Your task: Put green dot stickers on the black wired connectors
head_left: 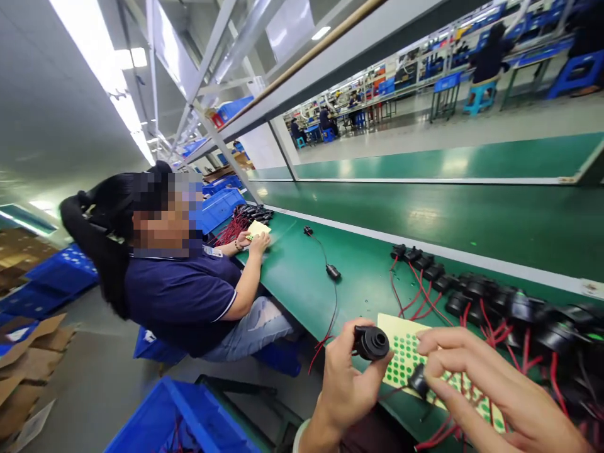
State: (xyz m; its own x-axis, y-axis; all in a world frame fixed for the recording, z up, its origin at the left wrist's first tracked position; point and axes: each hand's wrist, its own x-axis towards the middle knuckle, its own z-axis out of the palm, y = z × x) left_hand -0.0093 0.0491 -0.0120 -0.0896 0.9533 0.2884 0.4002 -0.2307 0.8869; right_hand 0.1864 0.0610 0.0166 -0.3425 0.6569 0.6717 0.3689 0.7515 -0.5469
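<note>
My left hand point(342, 384) is closed around a black round plastic part point(372, 343) with a stepped, ring-shaped end, which looks like a small pump. The thumb and fingertips of my right hand point(491, 384) pinch a smaller black plastic piece point(417, 381) with a thin wire at its lower side. Behind and below both hands lies a pale yellow sheet of round green stickers point(401, 343), partly covered by my right fingers. More black parts with red wires point(476, 286) are lined up on the green table to the right.
A wired pair of black parts point(333, 272) lies mid-table. To the left a co-worker point(184, 308) sits holding a similar sticker sheet point(259, 230) beside heaped wired parts point(240, 220). A blue bin point(160, 415) stands below the table edge. A raised ledge point(453, 258) runs behind.
</note>
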